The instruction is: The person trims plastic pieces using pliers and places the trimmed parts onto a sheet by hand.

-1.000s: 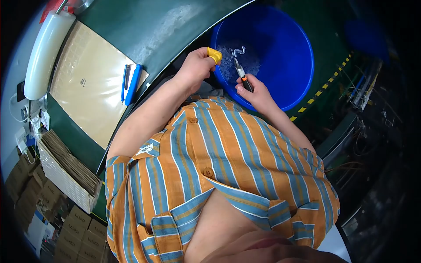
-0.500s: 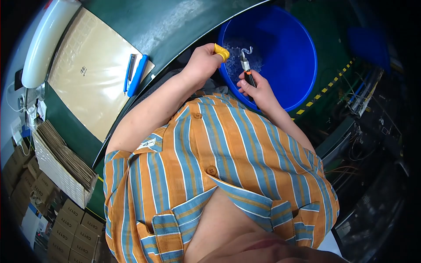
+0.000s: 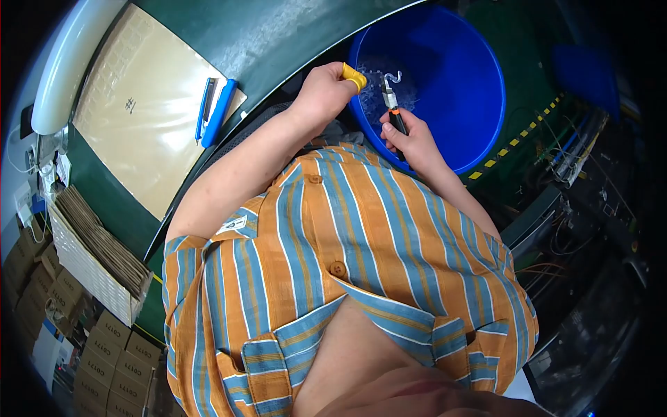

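Observation:
My left hand [image 3: 325, 96] has yellow covers [image 3: 355, 78] on its thumb and forefinger tips, which are pinched together at the left rim of a blue bin [image 3: 479, 90]. What they pinch is too small to make out. My right hand [image 3: 415, 141] is closed round the dark handles of pliers [image 3: 390, 99] with orange bands, held over the bin and pointing away from me. A clear, curved piece [image 3: 394, 76] shows at the jaws. Clear scraps [image 3: 406, 90] lie at the bottom of the bin.
On the green table [image 3: 271, 35] lie a tan sheet [image 3: 139, 104] marked #1 and a blue tool [image 3: 219, 112]. Flat cardboard [image 3: 104, 236] and stacked boxes [image 3: 118, 361] are at lower left. Yellow-black floor tape [image 3: 514, 142] and cables [image 3: 577, 149] are on the right.
Both hands and the pliers have shifted slightly right in view, as have the bin and the blue tool. The yellow-covered fingers remain pinched, and the clear piece stays at the jaws.

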Tool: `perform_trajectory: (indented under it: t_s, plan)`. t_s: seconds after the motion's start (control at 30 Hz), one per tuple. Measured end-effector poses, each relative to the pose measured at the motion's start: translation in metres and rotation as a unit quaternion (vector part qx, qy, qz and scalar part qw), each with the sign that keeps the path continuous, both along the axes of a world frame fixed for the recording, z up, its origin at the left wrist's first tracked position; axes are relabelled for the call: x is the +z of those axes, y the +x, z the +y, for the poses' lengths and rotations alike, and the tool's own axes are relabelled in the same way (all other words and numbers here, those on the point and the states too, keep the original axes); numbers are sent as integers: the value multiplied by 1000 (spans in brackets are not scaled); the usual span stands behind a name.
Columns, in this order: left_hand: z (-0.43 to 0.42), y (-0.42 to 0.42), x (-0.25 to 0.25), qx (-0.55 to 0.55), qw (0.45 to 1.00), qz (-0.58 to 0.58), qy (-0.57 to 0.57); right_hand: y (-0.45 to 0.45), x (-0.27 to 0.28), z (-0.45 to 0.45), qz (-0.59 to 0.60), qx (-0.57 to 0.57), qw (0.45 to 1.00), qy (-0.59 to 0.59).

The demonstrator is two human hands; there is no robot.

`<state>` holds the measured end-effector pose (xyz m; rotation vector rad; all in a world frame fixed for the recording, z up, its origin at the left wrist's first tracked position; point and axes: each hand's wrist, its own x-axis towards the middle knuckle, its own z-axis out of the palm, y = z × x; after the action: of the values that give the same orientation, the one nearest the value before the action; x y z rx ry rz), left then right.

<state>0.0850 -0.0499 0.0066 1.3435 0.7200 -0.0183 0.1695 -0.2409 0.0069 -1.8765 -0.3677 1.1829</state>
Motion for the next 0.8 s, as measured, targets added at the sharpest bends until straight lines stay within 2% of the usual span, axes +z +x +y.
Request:
perform_trajectory:
  t_s: [0.5,0.67,0.8]
  plan:
    - [-1,4,-7,-27,999,16,11,3,-14,-8,16,-8,1000,-14]
    - [-7,13,-21,-50,999,10,7,1,-20,-18,-52,-23,998,-2]
    - [-11,16,-24,-47,998,7,-46,0,-20,-22,-56,-41,998,-11]
